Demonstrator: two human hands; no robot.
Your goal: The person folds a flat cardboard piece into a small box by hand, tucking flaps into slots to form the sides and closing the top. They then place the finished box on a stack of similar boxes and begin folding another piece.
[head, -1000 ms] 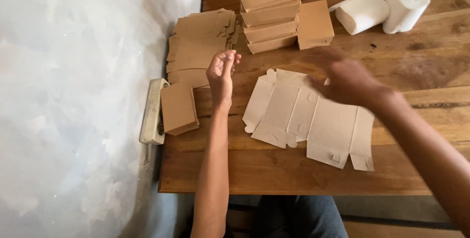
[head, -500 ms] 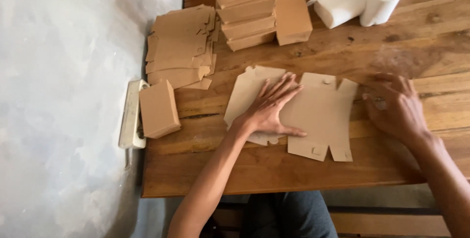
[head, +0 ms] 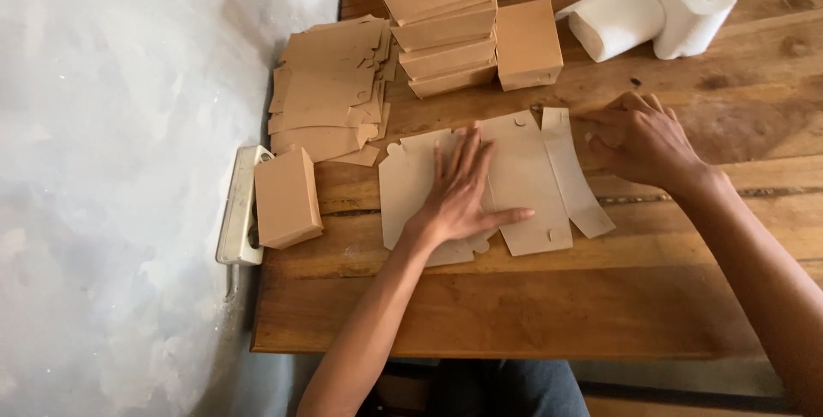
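Note:
A flat, unfolded brown cardboard box blank [head: 531, 181] lies on the wooden table [head: 514, 314] in front of me. My left hand [head: 459, 190] presses flat on its middle, fingers spread. My right hand [head: 639, 138] rests at the blank's right side, fingertips touching the upper part of the right flap; I cannot tell whether it pinches the flap.
A pile of flat blanks [head: 330, 91] lies at the back left. A stack of folded brown boxes [head: 441, 18] stands behind, one more box [head: 527, 44] beside it. Another folded box [head: 287, 197] sits by a white power strip [head: 238, 207]. Two white paper rolls [head: 656, 14] lie at the back right.
My left hand came down from the air onto the blank and now presses it flat. My right hand moved from the table at the right onto the blank's right flap.

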